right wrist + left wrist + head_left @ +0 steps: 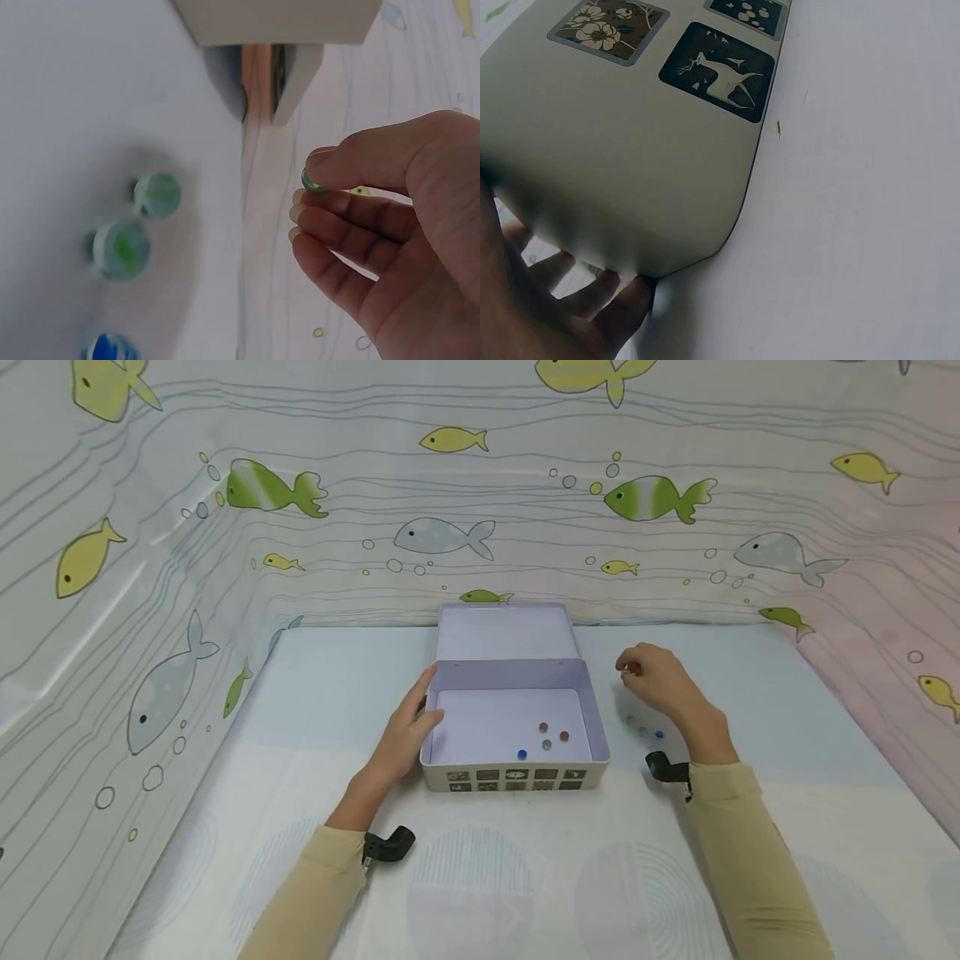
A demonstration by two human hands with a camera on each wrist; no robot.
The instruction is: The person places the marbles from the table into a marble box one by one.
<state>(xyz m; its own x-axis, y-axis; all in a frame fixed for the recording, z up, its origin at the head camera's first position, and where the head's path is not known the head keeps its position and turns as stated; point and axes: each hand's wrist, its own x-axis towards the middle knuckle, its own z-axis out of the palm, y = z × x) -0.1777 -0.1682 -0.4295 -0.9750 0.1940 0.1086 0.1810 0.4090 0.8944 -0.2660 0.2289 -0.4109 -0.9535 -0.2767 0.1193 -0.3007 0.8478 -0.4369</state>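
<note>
Pinching a mostly hidden marble, right hand hovers at the tin's 3 o'clock; left hand, fingers straight, presses its 9 o'clock wall.

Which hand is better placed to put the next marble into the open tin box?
Probably the right hand: it pinches a marble beside the tin box, near three loose marbles. The left hand rests on the box's left side.

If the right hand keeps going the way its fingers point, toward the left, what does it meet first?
Probably the right wall of the tin; the right hand, pinching a marble, seems raised, so it may pass over the rim.
</note>
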